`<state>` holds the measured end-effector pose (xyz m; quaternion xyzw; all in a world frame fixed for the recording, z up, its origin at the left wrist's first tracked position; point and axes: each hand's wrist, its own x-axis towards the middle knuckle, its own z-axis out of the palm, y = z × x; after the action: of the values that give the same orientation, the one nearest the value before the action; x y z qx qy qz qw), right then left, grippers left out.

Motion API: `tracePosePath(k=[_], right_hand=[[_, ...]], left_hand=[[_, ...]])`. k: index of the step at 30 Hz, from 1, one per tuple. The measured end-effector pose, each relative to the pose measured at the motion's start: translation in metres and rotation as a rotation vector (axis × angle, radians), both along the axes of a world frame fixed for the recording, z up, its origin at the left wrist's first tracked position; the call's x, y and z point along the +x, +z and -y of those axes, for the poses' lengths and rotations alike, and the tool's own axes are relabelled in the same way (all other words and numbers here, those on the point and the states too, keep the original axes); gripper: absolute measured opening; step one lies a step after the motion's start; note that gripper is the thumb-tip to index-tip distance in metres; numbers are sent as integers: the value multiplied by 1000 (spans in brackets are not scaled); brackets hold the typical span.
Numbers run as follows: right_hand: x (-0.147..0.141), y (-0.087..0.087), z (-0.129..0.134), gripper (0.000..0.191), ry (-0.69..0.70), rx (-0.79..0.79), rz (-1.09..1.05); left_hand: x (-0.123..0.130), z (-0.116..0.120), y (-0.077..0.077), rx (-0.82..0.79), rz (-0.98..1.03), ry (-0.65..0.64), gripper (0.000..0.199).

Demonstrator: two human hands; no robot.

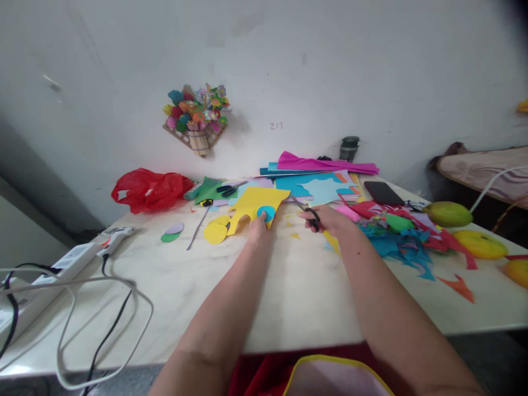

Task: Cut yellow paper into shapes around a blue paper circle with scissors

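My left hand [259,226] pinches a yellow sheet [258,199] with a blue circle [266,213] lying on it, near the sheet's lower right edge. Rounded notches are cut into the sheet's lower edge. In my right hand [324,219] are black-handled scissors [312,218], their blades pointing up and left toward the sheet's right corner. Yellow circles [215,231] lie left of the sheet. Farther left, a lilac circle [176,227] partly overlaps a green circle [170,237]. Small yellow scraps [295,236] lie between my hands.
Coloured sheets [325,164] and a dark phone [383,193] lie at the back. Blue and red scraps [402,245] and mangoes [447,213] are on the right. A red bag [150,190], another pair of scissors [226,190] and a power strip [72,264] with cables are on the left.
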<state>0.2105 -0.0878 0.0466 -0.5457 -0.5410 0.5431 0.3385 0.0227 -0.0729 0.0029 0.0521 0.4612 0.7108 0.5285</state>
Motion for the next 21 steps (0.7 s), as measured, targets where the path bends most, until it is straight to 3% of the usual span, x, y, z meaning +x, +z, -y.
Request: tracePosePath(k=[6,12,18,21], right_hand=[[-46,-14,-1,36,-279,63,-130],[-74,-26,-4,47,-388,45,-195],[-79,-23,-4,34,-419,71,-215],[-70,-19,-1,28,-334,49,-178]], left_hand=[[12,7,3,60,37,-2,17],[22,9,-1,83,46,-24,19],[21,11,2,85,45,-7,19],[18,12,4,60,52,-15,16]])
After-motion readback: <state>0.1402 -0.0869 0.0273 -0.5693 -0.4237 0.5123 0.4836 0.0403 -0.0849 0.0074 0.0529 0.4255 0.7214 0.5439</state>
